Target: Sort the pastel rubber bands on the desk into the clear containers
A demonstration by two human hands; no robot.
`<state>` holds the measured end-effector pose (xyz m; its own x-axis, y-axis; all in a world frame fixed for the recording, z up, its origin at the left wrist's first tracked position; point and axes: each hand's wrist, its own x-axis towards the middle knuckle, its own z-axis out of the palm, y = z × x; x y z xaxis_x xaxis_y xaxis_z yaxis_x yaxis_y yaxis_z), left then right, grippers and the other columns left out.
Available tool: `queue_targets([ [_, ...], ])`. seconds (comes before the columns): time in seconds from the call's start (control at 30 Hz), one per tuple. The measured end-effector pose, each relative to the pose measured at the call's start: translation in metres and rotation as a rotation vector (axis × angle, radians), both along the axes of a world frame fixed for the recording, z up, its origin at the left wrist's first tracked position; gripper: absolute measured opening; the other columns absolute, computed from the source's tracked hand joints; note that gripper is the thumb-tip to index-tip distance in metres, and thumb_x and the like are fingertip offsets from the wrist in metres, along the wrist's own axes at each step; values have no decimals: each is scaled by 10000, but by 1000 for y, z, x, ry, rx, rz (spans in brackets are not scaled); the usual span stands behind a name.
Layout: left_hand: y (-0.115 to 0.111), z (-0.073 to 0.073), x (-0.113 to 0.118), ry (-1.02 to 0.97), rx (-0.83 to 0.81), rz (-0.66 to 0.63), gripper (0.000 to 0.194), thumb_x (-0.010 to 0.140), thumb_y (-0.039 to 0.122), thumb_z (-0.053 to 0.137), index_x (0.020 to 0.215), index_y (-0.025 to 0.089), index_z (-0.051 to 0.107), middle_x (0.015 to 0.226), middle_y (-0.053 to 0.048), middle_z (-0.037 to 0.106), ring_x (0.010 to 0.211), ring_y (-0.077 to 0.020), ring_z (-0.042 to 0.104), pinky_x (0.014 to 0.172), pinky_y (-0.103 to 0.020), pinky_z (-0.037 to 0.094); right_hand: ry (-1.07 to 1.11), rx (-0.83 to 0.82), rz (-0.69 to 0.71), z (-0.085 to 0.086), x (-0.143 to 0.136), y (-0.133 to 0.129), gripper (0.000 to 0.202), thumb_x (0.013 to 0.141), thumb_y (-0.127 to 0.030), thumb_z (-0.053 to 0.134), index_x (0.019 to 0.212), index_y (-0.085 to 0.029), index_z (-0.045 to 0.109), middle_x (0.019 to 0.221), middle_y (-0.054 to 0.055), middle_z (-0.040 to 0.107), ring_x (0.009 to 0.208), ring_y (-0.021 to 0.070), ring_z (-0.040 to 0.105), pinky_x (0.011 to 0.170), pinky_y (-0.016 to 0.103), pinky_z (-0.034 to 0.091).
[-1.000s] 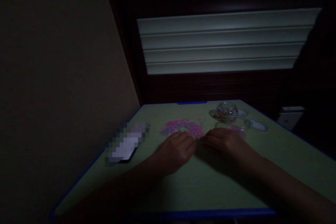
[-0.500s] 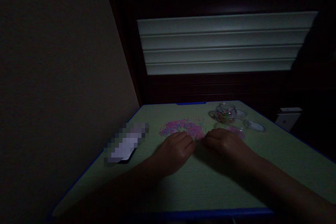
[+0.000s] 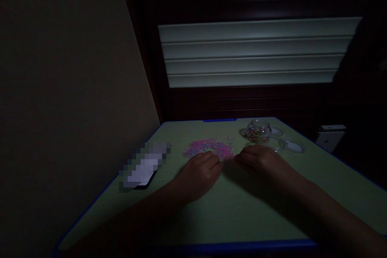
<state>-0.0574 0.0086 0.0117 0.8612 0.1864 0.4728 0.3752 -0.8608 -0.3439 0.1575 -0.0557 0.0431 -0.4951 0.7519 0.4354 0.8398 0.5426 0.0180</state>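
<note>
A loose pile of small pink and purple ring-like bands [image 3: 208, 146] lies on the pale green tabletop [image 3: 229, 213]. At the pile's near edge is my left hand [image 3: 203, 171], closed, with its fingers curled down and inward. My right hand [image 3: 261, 159] is closed too, at the pile's right end, facing the left across a small gap. Both sets of fingertips point away from me or downward, and dim light hides whatever is between them. Just beyond my right hand lies a clear plastic container [image 3: 274, 147], partly covered by it.
A clear round jar [image 3: 259, 132] holding small multicoloured pieces stands at the back right. Clear lids [image 3: 294, 146] lie beside it. A blurred-out flat object [image 3: 145, 167] rests on the left. The table has a blue edge [image 3: 260, 246], and a wall [image 3: 90, 88] rises along its left side.
My left hand has shifted slightly left, widening the gap between the hands. The right hand has moved little. Pink colour seen earlier beyond my right hand no longer shows there.
</note>
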Motion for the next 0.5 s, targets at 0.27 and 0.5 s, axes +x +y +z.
queue_targets([
  [0.27, 0, 0, -1, -4, 11, 11, 139, 897, 127, 450, 834, 142, 574, 772, -30, 544, 729, -163, 481, 640, -297, 401, -17, 117, -172, 2, 14, 2, 210, 895, -179, 463, 901, -168, 673, 835, 68, 652, 768, 162, 583, 681, 264, 391],
  [0.5, 1, -1, -1, 1, 13, 4, 139, 898, 127, 444, 838, 137, 569, 769, -36, 548, 734, -165, 493, 653, -296, 409, -179, 218, -562, 11, 28, -1, 177, 852, -174, 493, 885, -162, 666, 858, 80, 669, 758, 217, 608, 633, 303, 375],
])
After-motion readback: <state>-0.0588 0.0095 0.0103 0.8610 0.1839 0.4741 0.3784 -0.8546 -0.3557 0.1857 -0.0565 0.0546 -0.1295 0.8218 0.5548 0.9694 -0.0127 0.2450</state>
